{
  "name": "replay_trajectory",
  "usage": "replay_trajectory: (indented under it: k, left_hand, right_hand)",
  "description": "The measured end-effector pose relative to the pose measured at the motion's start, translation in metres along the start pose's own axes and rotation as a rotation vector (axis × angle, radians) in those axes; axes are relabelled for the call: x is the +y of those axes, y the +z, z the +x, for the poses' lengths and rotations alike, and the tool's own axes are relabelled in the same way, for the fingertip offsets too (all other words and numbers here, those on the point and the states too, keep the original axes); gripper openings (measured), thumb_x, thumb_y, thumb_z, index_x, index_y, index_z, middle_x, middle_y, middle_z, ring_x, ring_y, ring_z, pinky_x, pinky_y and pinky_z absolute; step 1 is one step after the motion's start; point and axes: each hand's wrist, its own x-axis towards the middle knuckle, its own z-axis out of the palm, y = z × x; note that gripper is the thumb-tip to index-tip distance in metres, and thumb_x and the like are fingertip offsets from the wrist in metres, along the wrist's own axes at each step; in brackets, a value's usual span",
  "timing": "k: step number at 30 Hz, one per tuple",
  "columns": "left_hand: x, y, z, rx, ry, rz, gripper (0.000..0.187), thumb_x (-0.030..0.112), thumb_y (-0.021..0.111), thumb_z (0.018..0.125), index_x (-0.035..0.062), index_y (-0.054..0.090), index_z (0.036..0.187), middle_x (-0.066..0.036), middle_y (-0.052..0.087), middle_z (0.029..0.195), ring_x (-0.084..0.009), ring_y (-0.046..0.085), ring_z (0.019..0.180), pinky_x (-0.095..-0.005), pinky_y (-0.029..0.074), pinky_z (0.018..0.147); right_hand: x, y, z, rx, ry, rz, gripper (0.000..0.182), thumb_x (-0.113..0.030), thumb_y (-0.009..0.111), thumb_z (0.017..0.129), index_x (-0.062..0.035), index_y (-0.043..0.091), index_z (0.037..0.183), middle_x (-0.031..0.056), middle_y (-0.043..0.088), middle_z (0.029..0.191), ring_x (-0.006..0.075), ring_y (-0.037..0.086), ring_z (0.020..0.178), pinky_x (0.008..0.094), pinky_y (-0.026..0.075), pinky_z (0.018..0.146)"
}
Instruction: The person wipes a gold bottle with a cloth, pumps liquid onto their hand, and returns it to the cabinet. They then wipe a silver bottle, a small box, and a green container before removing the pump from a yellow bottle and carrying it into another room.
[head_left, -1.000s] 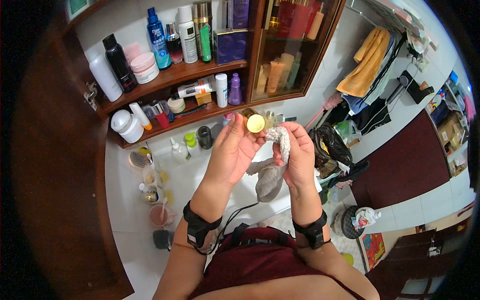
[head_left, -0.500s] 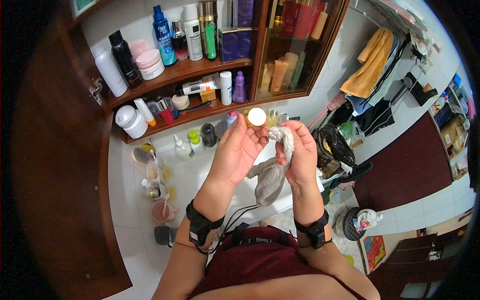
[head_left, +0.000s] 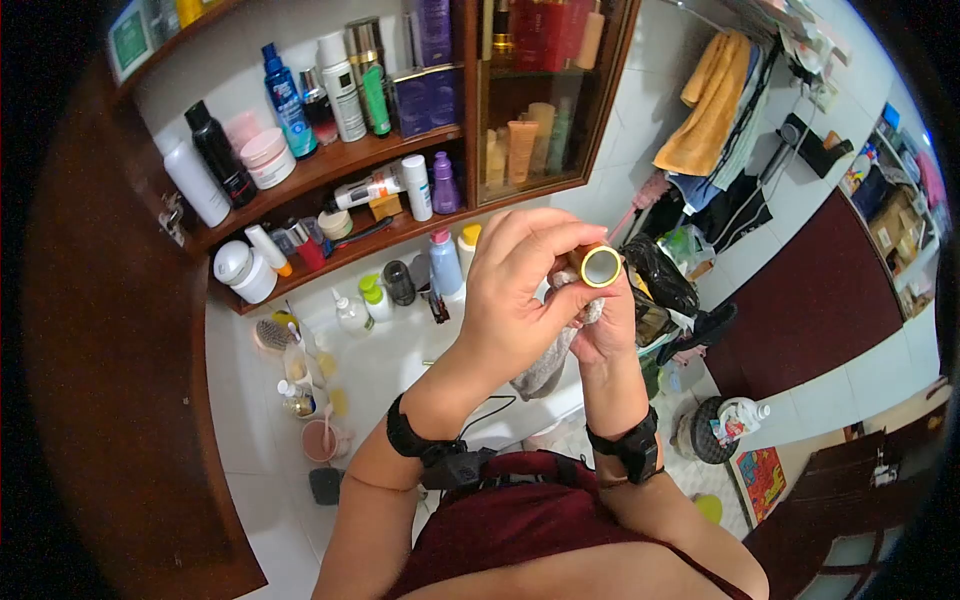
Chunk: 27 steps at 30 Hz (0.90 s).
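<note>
My left hand point(head_left: 520, 290) grips a small round gold-rimmed container point(head_left: 599, 266) by its side, its round end turned toward the camera. My right hand point(head_left: 608, 328) sits just below and behind it, mostly hidden by the left hand, and holds a grey cloth point(head_left: 546, 368) that hangs down over the sink. The cloth's bunched top end touches the container from behind. Both wrists wear black bands.
A wooden wall cabinet point(head_left: 330, 165) holds several bottles and jars on two shelves. More bottles stand along the white sink counter point(head_left: 380, 350). A pink cup point(head_left: 320, 440) sits at the counter's left. Towels hang at upper right point(head_left: 715, 105). A basket point(head_left: 715, 430) stands on the floor.
My left hand has swung the container to the right, over my right hand, and turned it so another end faces the camera. The cloth is now largely hidden behind the left hand.
</note>
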Motion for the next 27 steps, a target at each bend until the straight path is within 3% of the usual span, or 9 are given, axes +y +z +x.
replay_trajectory:
  k: [9, 27]
  left_hand:
    - [0.009, 0.022, 0.016, 0.012, 0.073, -0.11, 0.037, 0.006, 0.078, 0.064, 0.0042, 0.064, 0.099, -0.01, 0.06, 0.099, -0.0232, 0.058, 0.092, -0.0322, 0.046, 0.081]
    - [0.008, 0.016, 0.017, 0.049, 0.131, -0.008, 0.04, 0.007, 0.08, 0.062, 0.0051, 0.064, 0.099, -0.009, 0.06, 0.096, -0.0227, 0.058, 0.09, -0.0312, 0.046, 0.078]
  right_hand:
    - [-0.029, 0.008, -0.007, 0.107, -0.1, 0.014, 0.025, -0.018, 0.056, 0.09, -0.0042, 0.058, 0.11, 0.0041, 0.061, 0.081, 0.0031, 0.048, 0.05, 0.015, 0.032, 0.037]
    - [-0.025, 0.009, -0.001, 0.118, -0.123, -0.014, 0.023, -0.03, 0.059, 0.09, -0.0062, 0.06, 0.088, 0.003, 0.06, 0.075, 0.0038, 0.05, 0.052, 0.0155, 0.034, 0.039]
